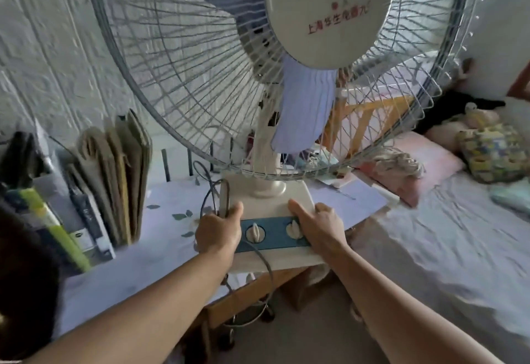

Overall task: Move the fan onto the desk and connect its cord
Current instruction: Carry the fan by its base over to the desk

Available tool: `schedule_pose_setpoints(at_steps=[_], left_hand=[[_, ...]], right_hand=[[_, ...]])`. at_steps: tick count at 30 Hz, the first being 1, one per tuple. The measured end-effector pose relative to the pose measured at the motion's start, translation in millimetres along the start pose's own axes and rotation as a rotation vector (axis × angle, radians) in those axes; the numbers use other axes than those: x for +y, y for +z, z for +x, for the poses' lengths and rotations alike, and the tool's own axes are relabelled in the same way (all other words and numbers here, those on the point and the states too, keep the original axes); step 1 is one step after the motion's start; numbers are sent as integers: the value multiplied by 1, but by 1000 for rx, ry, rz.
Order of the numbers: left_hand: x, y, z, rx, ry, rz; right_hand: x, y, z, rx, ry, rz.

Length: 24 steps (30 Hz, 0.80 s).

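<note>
Cream plastic fan point(266, 191): stands upright in the middle of the frame, long axis vertical, wire cage and front cap facing the camera; its base sits at the near edge of the desk point(160, 252).
Writing: red logo and red Chinese characters on the cap, too blurred to read.
Left hand point(219, 233): grips the left base edge, together with the cord point(262, 260).
Right hand point(317, 226): grips the right base edge.
Left of frame: folders point(114, 180) standing.
Right of frame: bed point(447, 243).
</note>
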<state>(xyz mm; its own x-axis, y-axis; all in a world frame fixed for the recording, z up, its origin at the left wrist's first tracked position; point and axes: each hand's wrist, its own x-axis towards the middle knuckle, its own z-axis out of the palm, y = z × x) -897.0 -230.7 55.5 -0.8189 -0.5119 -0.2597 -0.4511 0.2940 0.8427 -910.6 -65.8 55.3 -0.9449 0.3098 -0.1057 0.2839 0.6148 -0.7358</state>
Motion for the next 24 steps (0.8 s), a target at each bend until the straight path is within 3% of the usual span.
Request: schedule_pose_setpoints(at_steps=[10, 24], left_hand=[[-25, 74, 73, 64, -153, -122], [-54, 162, 121, 117, -255, -93]], right_hand=[[37, 57, 101, -82, -42, -68], [96, 100, 184, -176, -42, -83]])
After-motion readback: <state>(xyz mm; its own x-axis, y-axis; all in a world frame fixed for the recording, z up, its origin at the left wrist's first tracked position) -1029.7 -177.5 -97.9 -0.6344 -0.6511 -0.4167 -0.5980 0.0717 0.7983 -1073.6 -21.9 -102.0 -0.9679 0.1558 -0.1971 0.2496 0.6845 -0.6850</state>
